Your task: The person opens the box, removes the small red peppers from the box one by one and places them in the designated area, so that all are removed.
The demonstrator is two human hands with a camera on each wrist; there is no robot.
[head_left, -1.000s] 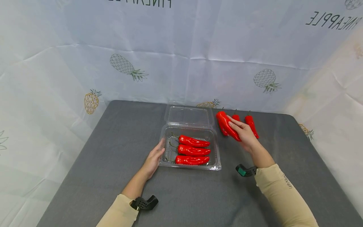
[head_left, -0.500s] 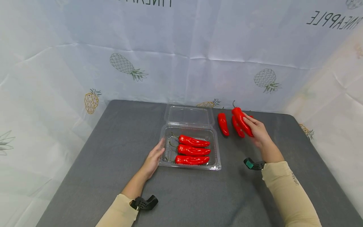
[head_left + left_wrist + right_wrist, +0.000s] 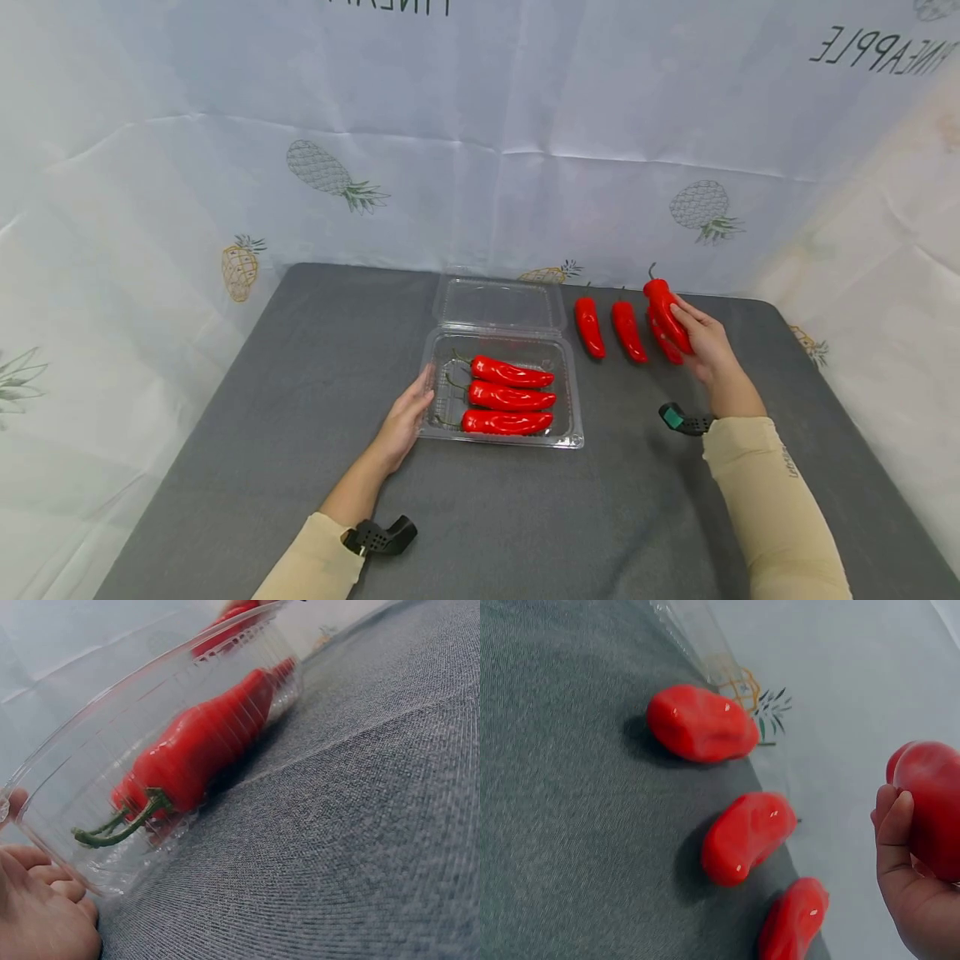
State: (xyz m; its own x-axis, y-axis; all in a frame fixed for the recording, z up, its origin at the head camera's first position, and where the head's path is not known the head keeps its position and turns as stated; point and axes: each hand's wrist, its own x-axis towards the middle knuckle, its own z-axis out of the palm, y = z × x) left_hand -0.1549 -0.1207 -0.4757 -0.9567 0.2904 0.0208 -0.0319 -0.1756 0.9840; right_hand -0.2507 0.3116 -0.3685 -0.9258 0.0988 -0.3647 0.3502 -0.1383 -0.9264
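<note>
My left hand [image 3: 401,421] rests against the left side of a clear plastic clamshell box [image 3: 577,417], its fingertips at the wall and rim. Inside lie three glossy red peppers [image 3: 512,396] in a row, stems to the left. My right hand [image 3: 705,337] grips another red pepper [image 3: 667,312], stem end up and tilted, raised in front of a red pepper [image 3: 665,340] lying on the table. That held pepper [image 3: 937,802] shows at the right edge of the right wrist view, with thumb and fingers around it.
Two more red peppers, one left [image 3: 589,327] and one right [image 3: 628,332], lie between the box and my right hand on the grey table [image 3: 495,517]. The box's clear lid [image 3: 501,302] is folded back toward the pineapple-print curtain [image 3: 480,208].
My right hand has moved right with the pepper, passing over the row of peppers on the table to the rightmost one. My left hand and the box have stayed in place.
</note>
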